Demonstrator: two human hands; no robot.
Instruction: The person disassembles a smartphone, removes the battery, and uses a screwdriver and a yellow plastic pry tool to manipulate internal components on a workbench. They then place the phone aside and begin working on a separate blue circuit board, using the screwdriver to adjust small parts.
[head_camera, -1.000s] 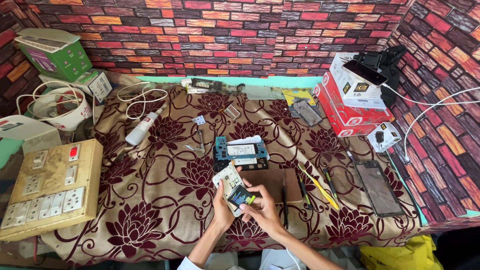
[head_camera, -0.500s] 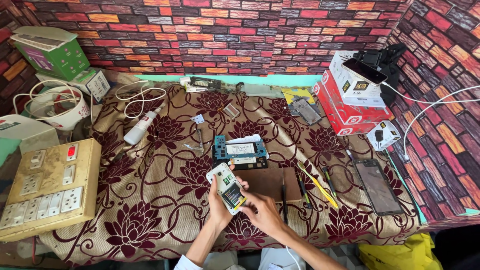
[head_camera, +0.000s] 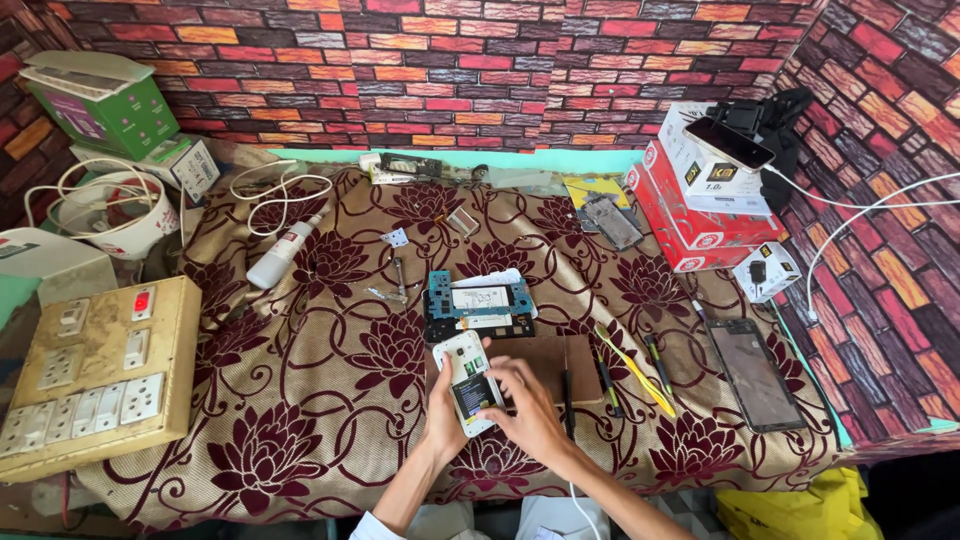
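Near the front edge of the table, both hands hold a small white phone (head_camera: 467, 385) with its back open, so the dark inside shows. It is lifted a little above the flower cloth (head_camera: 300, 400). The left hand (head_camera: 447, 408) wraps around the phone from below and from the left side, with its fingers curled and closed on it. The right hand (head_camera: 530, 405) comes from the right, and its fingertips press down on the lower part of the phone, fingers bent and close together. Just behind the phone lies a blue circuit board (head_camera: 477, 308) with a white piece on top. Under the right hand is a brown mat (head_camera: 560, 355). Some thin tools (head_camera: 630, 365), yellow and dark, lie just to the right of the mat. Farther right is a dark phone screen (head_camera: 755, 372), flat on the cloth. A white bottle (head_camera: 283, 252) lies well to the left, near white wires (head_camera: 275, 190). A yellowish switch board (head_camera: 95, 375) sits at the far left. Red and white boxes (head_camera: 700, 195) are stacked at the back right, by the brick wall (head_camera: 500, 70).
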